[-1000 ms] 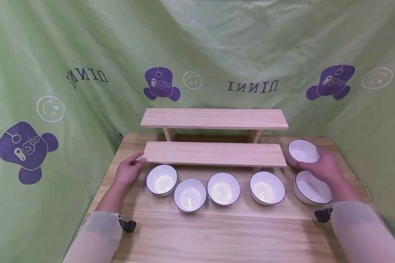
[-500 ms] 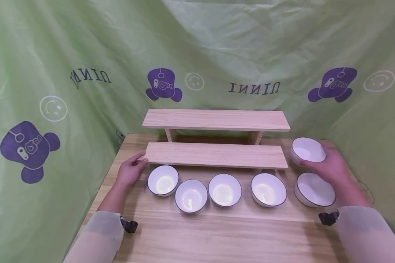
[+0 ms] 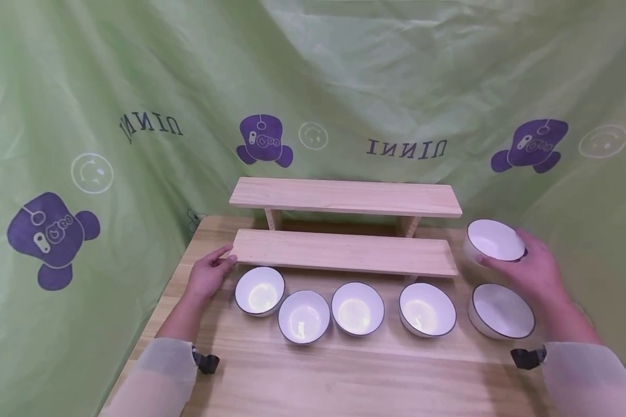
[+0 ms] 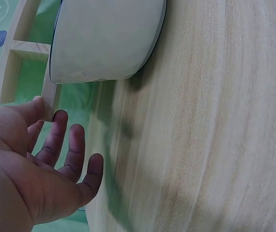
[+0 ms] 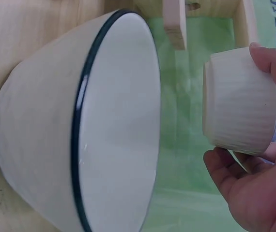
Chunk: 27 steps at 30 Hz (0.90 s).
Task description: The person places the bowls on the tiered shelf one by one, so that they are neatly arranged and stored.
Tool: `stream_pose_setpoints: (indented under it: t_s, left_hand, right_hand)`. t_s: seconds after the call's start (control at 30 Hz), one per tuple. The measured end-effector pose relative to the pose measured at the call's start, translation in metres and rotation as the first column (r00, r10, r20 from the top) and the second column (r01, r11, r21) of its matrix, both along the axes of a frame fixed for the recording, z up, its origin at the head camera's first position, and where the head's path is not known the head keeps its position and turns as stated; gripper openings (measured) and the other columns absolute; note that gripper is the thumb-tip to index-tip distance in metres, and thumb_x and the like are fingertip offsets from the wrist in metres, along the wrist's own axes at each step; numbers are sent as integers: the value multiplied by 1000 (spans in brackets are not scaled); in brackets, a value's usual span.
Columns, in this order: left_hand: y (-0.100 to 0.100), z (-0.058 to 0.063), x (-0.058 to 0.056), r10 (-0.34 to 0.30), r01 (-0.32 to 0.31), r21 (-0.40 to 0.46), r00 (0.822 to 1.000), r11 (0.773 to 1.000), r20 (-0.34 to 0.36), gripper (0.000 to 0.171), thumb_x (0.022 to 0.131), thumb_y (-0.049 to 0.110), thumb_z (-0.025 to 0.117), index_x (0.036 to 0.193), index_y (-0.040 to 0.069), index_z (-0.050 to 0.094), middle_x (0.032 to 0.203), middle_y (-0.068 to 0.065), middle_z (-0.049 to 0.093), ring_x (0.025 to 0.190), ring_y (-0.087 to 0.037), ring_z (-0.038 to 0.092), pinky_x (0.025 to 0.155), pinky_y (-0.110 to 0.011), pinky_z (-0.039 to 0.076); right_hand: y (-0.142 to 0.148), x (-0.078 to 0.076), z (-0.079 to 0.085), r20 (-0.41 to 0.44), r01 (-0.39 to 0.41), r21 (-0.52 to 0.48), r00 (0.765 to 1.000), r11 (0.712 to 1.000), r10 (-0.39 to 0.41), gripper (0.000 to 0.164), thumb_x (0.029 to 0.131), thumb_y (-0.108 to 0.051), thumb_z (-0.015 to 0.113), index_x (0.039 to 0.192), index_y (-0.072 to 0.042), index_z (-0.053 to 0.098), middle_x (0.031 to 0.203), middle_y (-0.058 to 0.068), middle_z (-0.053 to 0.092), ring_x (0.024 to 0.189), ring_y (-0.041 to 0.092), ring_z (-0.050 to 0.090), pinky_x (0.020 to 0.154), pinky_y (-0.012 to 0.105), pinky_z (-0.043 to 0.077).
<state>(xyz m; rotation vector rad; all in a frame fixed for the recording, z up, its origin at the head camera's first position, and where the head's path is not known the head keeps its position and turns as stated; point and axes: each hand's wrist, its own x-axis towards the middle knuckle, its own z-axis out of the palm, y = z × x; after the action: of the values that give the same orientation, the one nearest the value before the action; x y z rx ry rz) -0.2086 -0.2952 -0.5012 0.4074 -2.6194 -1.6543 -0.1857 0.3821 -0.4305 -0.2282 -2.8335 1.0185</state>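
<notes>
My right hand (image 3: 539, 269) grips a white bowl (image 3: 492, 240) by its sides, thumb opposite the fingers. In the right wrist view this bowl (image 5: 242, 104) has a ribbed outer wall and is up off the table. Just in front of it stands another white bowl (image 3: 502, 313), dark-rimmed, large in the right wrist view. My left hand (image 3: 207, 277) pinches the left end of the lower board (image 3: 344, 252) of a wooden two-tier shelf between thumb and index finger; its other fingers spread loosely in the left wrist view. Close by that hand is the leftmost bowl (image 3: 259, 291).
Along the shelf's front stand more white bowls: one second from left (image 3: 304, 317), a middle bowl (image 3: 357, 308) and one right of it (image 3: 428, 310). The upper board (image 3: 344, 197) rises behind. A green printed curtain (image 3: 344, 87) hangs around the wooden table (image 3: 355, 382).
My right hand has raised its bowl and carried it a little to the right, away from the shelf end. The left hand stays at the board. The head view has shifted slightly.
</notes>
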Motion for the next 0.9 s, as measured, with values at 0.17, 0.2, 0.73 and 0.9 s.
stream_pose_setpoints:
  t_s: [0.17,0.2,0.73,0.9]
  left_hand:
    - [-1,-1,1,-4,4,4,1000,1000,-8,58,99,44,71,150,21,57,121,-16,72,104,-20,66,84,-24,52]
    - [-1,-2,1,-4,4,0,1000,1000,-11,58,99,44,71,150,21,58,121,-15,72,104,-19,66,84,-24,52]
    - [-1,-3,2,4,-3,23,1000,1000,-23,56,99,40,73,148,19,59,116,-14,74,100,-18,65,82,-24,51]
    - [1,-3,2,10,-10,16,1000,1000,-25,54,99,39,73,147,18,60,114,-15,74,98,-17,65,79,-24,51]
  right_hand:
    - [-3,0,7,-37,-6,19,999,1000,6,113,86,-54,81,164,0,19,159,39,25,140,61,28,104,78,29]
    - [-4,1,8,-40,-5,22,999,1000,6,113,86,-53,81,164,1,19,159,39,25,140,61,28,105,78,29]
    - [-17,1,32,-79,-10,50,997,999,14,113,86,-53,82,164,-1,19,159,41,24,138,64,28,101,79,29]
    - [-26,-1,41,-71,-30,45,997,999,33,114,85,-56,81,164,-2,19,162,37,21,141,63,26,102,80,28]
